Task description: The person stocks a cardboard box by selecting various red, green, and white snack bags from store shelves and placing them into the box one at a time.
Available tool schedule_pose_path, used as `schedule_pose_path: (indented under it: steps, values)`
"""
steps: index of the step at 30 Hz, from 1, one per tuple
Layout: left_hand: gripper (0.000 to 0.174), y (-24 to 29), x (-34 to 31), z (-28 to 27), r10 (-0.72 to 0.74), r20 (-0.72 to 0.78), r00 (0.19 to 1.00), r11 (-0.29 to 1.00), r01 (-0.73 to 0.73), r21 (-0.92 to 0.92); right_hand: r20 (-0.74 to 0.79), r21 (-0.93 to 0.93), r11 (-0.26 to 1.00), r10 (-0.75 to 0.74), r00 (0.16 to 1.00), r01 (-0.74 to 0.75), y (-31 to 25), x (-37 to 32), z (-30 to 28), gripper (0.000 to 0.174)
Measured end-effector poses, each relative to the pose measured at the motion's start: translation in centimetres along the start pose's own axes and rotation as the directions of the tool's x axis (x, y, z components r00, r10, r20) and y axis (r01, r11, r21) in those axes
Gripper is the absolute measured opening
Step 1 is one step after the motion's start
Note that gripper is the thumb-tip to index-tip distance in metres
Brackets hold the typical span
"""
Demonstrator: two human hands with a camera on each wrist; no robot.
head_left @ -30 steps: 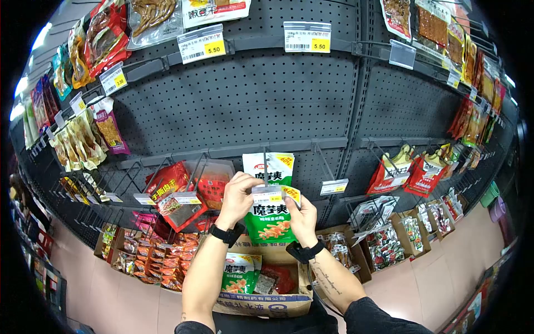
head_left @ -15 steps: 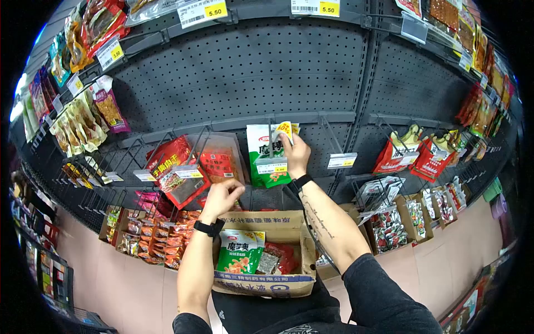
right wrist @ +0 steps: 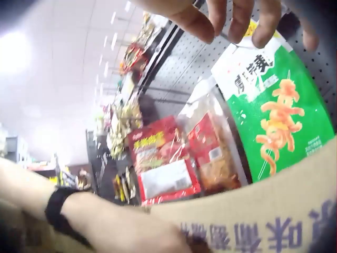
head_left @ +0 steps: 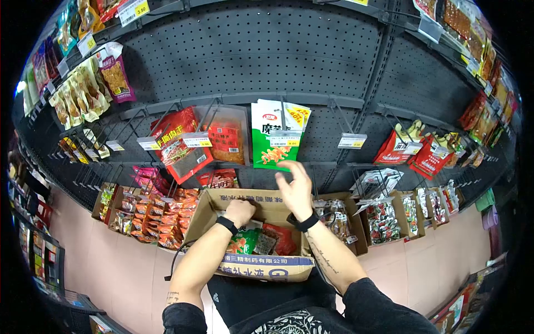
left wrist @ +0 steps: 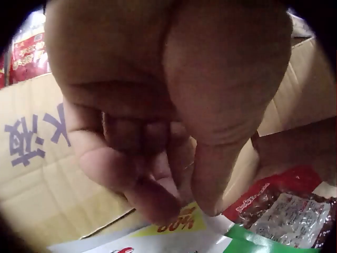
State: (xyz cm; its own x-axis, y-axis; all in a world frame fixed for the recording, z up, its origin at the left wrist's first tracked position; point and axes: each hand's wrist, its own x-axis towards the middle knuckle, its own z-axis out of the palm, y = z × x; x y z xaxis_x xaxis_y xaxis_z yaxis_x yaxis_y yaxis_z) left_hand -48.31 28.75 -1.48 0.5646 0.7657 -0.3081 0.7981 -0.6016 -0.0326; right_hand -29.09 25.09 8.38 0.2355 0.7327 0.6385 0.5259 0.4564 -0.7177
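Note:
In the head view, my left hand (head_left: 239, 212) is inside the cardboard box (head_left: 267, 271), over the top end of a green-and-white packet (head_left: 242, 242). The left wrist view shows that hand's bent fingers (left wrist: 152, 197) and thumb apart, close above the packet's white and yellow top (left wrist: 174, 240). My right hand (head_left: 295, 192) is raised over the box's right part with parted fingers, holding nothing. Green-and-white packets (head_left: 270, 133) hang on a hook behind a price tag (head_left: 285, 141), just above the right hand; the front one (right wrist: 284, 105) shows large in the right wrist view.
Red packets (head_left: 181, 147) and a clear-edged packet (head_left: 225, 139) hang left of the green ones. A bare hook with a tag (head_left: 352, 141) juts out at their right. Boxes of small snacks (head_left: 384, 222) line the shelf bottom. The box also holds a red packet (head_left: 282, 238).
My right hand has let go of the hanging green packet and moved down. My left hand has gone down into the box. The head view has tilted downward.

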Motion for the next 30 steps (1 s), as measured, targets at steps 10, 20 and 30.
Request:
schedule_pose_path:
  steps: [10,20,30]
  values:
    - [0.02,-0.1,-3.2,-4.9,0.112,-0.096,0.989,0.993,-0.115,-0.027,0.403,0.07,0.997,-0.053,0.914,0.027,-0.1,-3.5,0.3,0.032]
    - [0.01,0.7,-6.2,-12.5,-0.13,-0.905,0.405,0.862,-0.405,-0.304,0.423,0.168,0.985,-0.038,0.905,-0.037,-0.9,-3.8,0.4,0.038]
    - [0.019,0.2,-0.9,-17.6,-0.229,-0.763,0.604,0.672,-0.469,-0.573,-0.028,0.384,0.879,0.316,0.948,-0.282,1.0,-1.8,-0.5,0.021]
